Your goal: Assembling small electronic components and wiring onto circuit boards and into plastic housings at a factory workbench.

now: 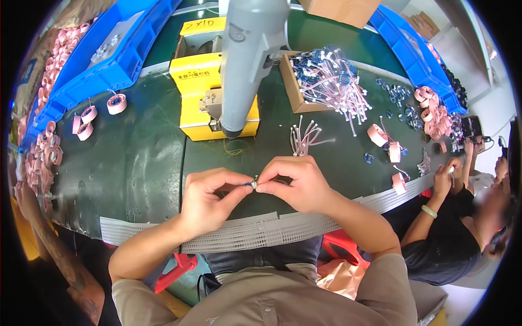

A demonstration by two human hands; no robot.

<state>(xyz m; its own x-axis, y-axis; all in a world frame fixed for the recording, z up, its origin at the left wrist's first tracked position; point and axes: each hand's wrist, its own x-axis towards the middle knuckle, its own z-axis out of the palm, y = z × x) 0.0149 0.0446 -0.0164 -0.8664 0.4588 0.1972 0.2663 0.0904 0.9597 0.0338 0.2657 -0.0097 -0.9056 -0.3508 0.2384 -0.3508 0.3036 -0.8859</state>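
My left hand (207, 196) and my right hand (298, 182) meet over the green worktable. Each pinches between thumb and fingertips. In the left fingertips is the end of a small dark-blue circuit board (248, 183), mostly covered. My right fingertips close on a small white connector (254, 185) that meets the board; a thin wire seems to run back under the hand. Whether the connector is seated cannot be made out. Just beyond my right hand lies a small bunch of white-ended wire leads (305, 139).
A yellow machine (198, 79) and a thick grey tube (244, 65) stand ahead. A cardboard box (293, 89) overflows with wired boards. Pink rings (376, 135) lie at right, more at left beside a blue crate (117, 68). A perforated strip (261, 232) edges the table. Co-workers sit both sides.
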